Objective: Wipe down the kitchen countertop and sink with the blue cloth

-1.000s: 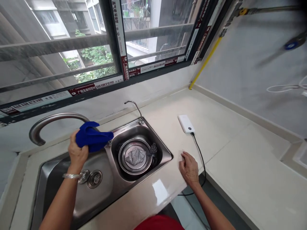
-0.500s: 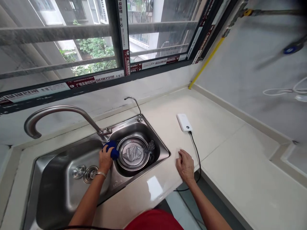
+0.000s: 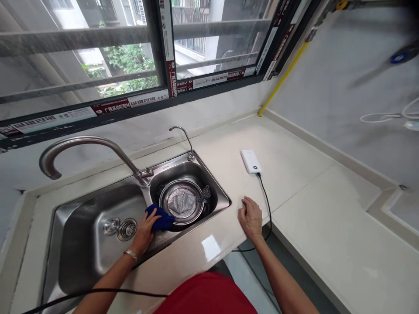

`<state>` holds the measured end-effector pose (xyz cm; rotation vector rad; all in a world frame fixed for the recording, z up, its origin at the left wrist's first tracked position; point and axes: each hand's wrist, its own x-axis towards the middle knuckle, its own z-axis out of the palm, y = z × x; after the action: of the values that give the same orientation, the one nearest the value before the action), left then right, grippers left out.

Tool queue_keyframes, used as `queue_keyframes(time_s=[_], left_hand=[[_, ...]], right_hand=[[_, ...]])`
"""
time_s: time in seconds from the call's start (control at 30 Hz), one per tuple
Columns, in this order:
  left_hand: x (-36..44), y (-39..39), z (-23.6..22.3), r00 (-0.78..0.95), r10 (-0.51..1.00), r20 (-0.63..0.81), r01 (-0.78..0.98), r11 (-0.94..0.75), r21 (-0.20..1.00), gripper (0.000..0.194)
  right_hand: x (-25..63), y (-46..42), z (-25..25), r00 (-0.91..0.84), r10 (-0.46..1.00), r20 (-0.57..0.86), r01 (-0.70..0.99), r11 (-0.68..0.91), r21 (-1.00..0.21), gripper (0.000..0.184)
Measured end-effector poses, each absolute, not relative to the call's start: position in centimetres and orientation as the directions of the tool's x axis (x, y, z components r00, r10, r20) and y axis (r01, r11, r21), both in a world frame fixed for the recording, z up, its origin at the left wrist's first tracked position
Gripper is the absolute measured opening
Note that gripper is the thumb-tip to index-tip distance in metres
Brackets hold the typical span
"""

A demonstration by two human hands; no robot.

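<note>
My left hand (image 3: 146, 232) presses a dark blue cloth (image 3: 161, 219) against the divider between the two basins of the steel double sink (image 3: 70, 257). The cloth spreads to the right over the near rim of the smaller basin. Inside that basin sits a round perforated metal strainer (image 3: 172, 213) with a shiny crumpled piece on it, and a grey mesh scrubber (image 3: 205, 192) at its right side. My right hand (image 3: 251, 216) rests on the front edge of the counter, fingers loosely curled, with nothing visible in it.
A large curved faucet (image 3: 88, 139) arches over the left basin. A thin small tap (image 3: 186, 136) stands behind the right one. On the pale counter (image 3: 304, 165) lies a white power bank (image 3: 251, 161) with a black cable (image 3: 269, 203) running off the front edge. A yellow pipe (image 3: 283, 83) rises in the corner.
My left hand has moved the blue cloth along the divider, from near the faucet base toward the front of the sink. The cloth now lies flatter. My right hand stays on the counter edge.
</note>
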<state>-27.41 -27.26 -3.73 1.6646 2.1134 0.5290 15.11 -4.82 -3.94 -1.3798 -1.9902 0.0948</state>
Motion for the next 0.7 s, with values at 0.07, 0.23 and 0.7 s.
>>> queue_keyframes(time_s=[0.07, 0.23, 0.7], left_hand=[[-26.6, -28.8, -3.5, -0.169, 0.978, -0.126, 0.828, 0.21, 0.521, 0.083], [-26.6, -31.1, -1.7, -0.04, 0.955, -0.292, 0.808, 0.203, 0.553, 0.092], [-30.0, -25.9, 3.3, -0.563, 0.738, -0.372, 0.194, 0.556, 0.808, 0.065]], right_hand=[[15.0, -4.9, -3.9, -0.189, 0.84, 0.509, 0.794, 0.436, -0.424, 0.038], [14.8, -5.0, -3.8, -0.186, 0.829, 0.527, 0.788, 0.446, -0.424, 0.038], [14.5, -4.7, -3.9, -0.19, 0.802, 0.567, 0.768, 0.481, -0.423, 0.038]])
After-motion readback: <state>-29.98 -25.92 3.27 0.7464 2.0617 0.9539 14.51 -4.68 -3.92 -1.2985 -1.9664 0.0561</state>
